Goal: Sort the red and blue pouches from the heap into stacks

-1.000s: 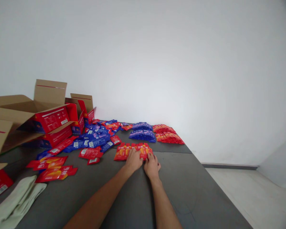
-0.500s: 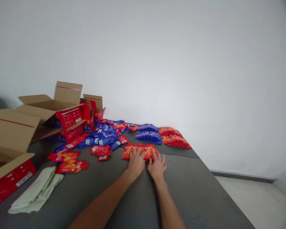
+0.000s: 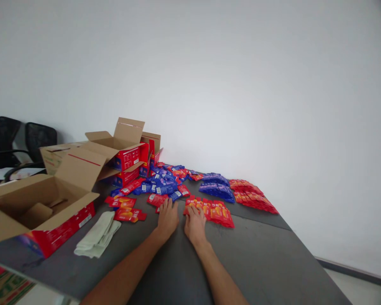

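My left hand [image 3: 168, 219] is at the near edge of the loose red sachets [image 3: 157, 199], its fingers slightly bent and apart, partly covering a small red sachet. It does not visibly grip anything. Over the left end of an overlapping row of red sachets with orange fruit pictures [image 3: 216, 210] lies my right hand [image 3: 196, 223], fingers spread and touching the sachets. Beyond these, a mixed heap of blue and red sachets [image 3: 161, 186] covers the back of the table. Stacked rows of blue sachets [image 3: 216, 189] and red sachets [image 3: 253, 200] stand to the right.
Open cardboard boxes [image 3: 68, 228] with red sides stand on the left of the dark table [image 3: 257, 258]. A folded pale cloth [image 3: 98, 235] lies beside more red sachets [image 3: 128, 214]. Black chairs [image 3: 40, 137] and a white wall [image 3: 228, 93] are behind.
The view has turned left. My left hand has come off the row of red sachets and moved left to the loose ones. My right hand has shifted to the row's left end.
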Demonstrator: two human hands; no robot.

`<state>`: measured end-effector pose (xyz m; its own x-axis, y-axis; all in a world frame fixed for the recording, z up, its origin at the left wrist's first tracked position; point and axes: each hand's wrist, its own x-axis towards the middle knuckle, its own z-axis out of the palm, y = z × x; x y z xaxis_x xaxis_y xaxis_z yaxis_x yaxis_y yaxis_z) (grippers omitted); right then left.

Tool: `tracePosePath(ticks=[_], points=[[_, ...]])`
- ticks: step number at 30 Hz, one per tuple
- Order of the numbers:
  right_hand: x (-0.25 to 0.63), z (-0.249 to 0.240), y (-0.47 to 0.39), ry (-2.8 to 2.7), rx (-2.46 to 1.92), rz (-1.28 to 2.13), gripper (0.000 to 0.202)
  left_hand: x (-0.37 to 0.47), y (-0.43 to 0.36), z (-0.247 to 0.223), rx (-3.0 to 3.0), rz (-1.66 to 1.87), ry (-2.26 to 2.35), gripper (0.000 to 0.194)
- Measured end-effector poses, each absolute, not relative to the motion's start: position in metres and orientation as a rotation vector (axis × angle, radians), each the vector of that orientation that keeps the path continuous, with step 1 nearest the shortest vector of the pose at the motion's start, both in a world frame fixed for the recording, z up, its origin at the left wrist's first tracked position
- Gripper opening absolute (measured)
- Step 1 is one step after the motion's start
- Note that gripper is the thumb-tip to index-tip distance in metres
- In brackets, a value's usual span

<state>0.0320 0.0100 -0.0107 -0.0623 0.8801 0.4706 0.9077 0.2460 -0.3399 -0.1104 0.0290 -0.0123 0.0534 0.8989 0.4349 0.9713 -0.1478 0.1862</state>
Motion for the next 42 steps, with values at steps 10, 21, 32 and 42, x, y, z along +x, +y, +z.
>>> tracePosePath(ticks=[10, 21, 32, 42], points=[[-0.046, -0.006, 0.056, -2.041, -1.586, 0.177, 0.050, -0.156, 0.035, -0.025, -2.205, -0.552, -2.176, 0.056], [-0.043, -0.012, 0.056, -2.142, -1.506, 0.220, 0.036, -0.153, 0.022, -0.016, -2.143, -0.689, -2.093, 0.043], [-0.025, -0.025, 0.036, -2.048, -1.351, 0.270, 0.041, -0.157, 0.017, -0.013, -2.170, -0.673, -1.974, 0.031], [-0.014, -0.024, 0.016, -1.849, -1.169, 0.444, 0.058, -0.144, -0.003, 0.029, -2.147, -1.010, -1.753, 0.033]])
